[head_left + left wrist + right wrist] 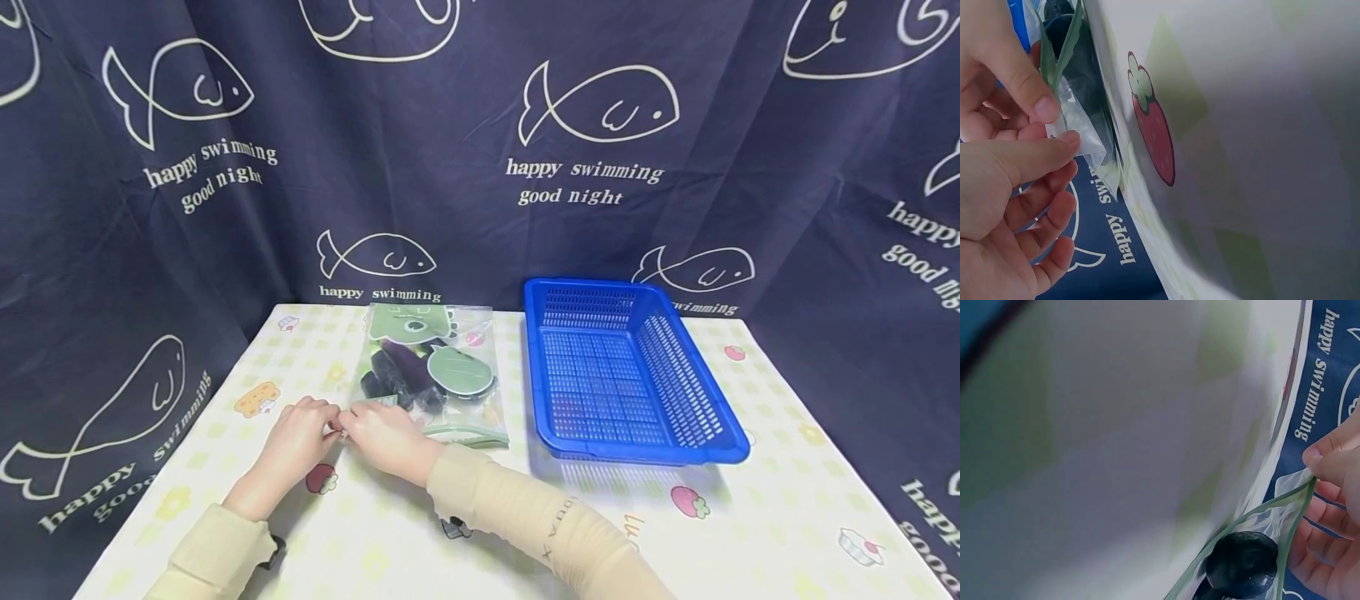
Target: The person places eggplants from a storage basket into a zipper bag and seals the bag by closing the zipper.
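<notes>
A clear zip bag [465,422] with green cartoon prints and a green zip edge lies on the table. Through its plastic show a dark purple eggplant [405,362] and other dark items. My left hand [300,433] pinches the bag's near left corner between thumb and index finger. Right beside it, my right hand [390,437] pinches the same corner. In the right wrist view, the two green zip strips [1300,519] stand apart, with a glossy, dark round item [1241,565] between them. Several fingers of my left hand [997,187] hang loosely curled below the pinch.
A blue slotted plastic basket [551,417] stands right of the bag, with nothing in it. The patterned tablecloth [420,550] covers the table. A dark blue curtain [465,167] with fish drawings hangs behind and on both sides.
</notes>
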`<state>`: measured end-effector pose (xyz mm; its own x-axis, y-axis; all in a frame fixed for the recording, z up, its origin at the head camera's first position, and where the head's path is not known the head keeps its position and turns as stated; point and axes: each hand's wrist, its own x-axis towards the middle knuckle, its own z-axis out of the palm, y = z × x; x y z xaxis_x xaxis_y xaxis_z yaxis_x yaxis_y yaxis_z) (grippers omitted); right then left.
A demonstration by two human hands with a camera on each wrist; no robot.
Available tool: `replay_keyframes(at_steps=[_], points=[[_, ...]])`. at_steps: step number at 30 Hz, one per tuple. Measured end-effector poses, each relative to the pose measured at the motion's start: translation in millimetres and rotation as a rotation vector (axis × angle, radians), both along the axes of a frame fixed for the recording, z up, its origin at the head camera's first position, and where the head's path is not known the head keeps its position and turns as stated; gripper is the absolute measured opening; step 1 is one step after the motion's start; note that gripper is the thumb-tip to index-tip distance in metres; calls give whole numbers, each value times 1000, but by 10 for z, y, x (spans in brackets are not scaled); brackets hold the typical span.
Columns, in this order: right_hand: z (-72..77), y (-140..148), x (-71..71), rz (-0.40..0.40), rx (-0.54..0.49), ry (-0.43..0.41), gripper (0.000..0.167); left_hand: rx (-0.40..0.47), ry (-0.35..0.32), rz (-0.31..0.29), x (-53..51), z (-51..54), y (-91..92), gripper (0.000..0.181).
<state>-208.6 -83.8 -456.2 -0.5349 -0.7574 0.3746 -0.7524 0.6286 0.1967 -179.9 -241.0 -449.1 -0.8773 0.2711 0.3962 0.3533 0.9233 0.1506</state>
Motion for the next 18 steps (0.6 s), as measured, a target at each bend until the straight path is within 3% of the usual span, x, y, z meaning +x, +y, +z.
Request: replay_keyframes(at_steps=[9,18], points=[[18,-56,0,-29,76,26,15,-12,10,19,-23,-9,8,26],[36,-51,36,-32,139,30,11,-24,-63,51,-13,-8,14,25]])
